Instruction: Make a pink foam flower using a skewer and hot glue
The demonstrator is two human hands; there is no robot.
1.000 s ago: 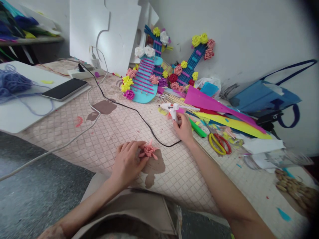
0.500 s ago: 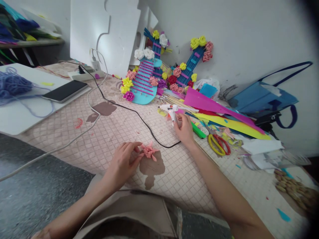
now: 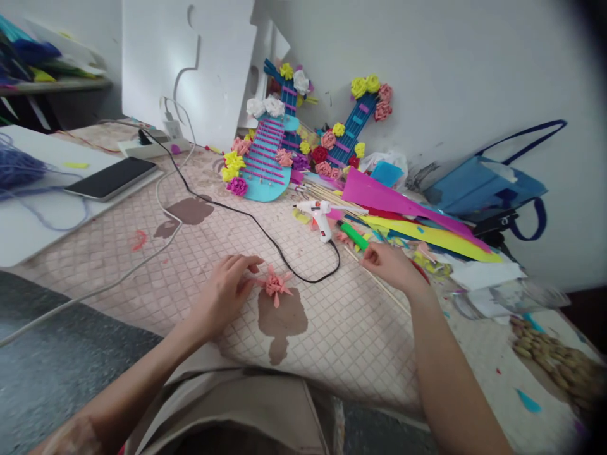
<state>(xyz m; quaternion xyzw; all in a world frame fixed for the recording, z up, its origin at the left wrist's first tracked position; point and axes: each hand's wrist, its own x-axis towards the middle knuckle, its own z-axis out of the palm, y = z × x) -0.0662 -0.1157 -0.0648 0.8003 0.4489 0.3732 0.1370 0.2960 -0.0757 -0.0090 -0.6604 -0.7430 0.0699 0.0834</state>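
My left hand (image 3: 226, 287) rests at the front of the table, thumb and fingers pinching the edge of a pink paper flower (image 3: 275, 283) with pointed petals. My right hand (image 3: 393, 268) is further right, fingers curled over the near end of a slim green tool (image 3: 353, 235) with a dark tip. What those fingers hold, if anything, is hidden. Under that hand a bit of the red scissors handle (image 3: 421, 270) shows. A white glue gun (image 3: 322, 220) lies untouched on its side between the hands, nozzle pointing left.
Behind stand flower-decorated panels (image 3: 265, 158). Coloured paper sheets (image 3: 379, 196), wooden sticks (image 3: 384, 287) and scraps lie to the right, near a blue bag (image 3: 488, 180). A black cord (image 3: 265, 230) crosses the table. A phone (image 3: 114, 178) lies on a white board (image 3: 28, 221).
My right hand has left the glue gun and moved right, over the scissors and the green tool's end. My left hand still pinches the flower, which looks slightly turned.
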